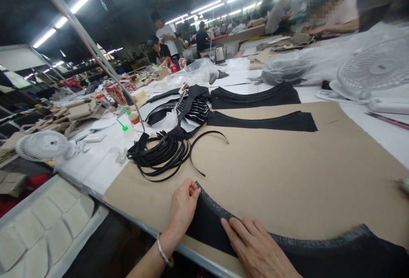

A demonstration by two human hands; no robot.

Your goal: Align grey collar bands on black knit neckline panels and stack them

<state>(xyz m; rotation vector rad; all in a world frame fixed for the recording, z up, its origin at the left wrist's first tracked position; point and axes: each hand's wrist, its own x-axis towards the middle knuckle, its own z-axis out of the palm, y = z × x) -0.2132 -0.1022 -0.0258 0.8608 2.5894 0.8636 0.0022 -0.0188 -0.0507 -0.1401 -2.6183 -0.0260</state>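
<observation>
Black curved panel [316,259] sits right up front at the near edge of the table [78,167], lying on a big sheet of brown paper [287,171]. Can't tell if it's fabric or leather, but it looks matte and plain apart from a greyish, speckled band that follows the whole inward-curving far edge. That edge dips in the middle and climbs to a blunt peak on the right, a bit blurry there, and the lower right part runs out of view. Left end narrows up to a small corner.

So, hands: the left hand [184,204] has that corner pinched, thumb and fingertips together on it, other fingers curled in, knuckles up. Its forearm comes up from the bottom, with a silvery bracelet [163,252] at the wrist. The right hand [251,239] is laid palm down over the panel, not gripping anything, fingers stretched out and just slightly apart, tips up by the speckled band. Its forearm comes in from the bottom edge too.

Past the hands there's a messy coil of thin black strips [162,154], one loose strip [211,132] curled just beside it, and more dark curved pieces [262,121] lying toward the far side of the paper.
</observation>
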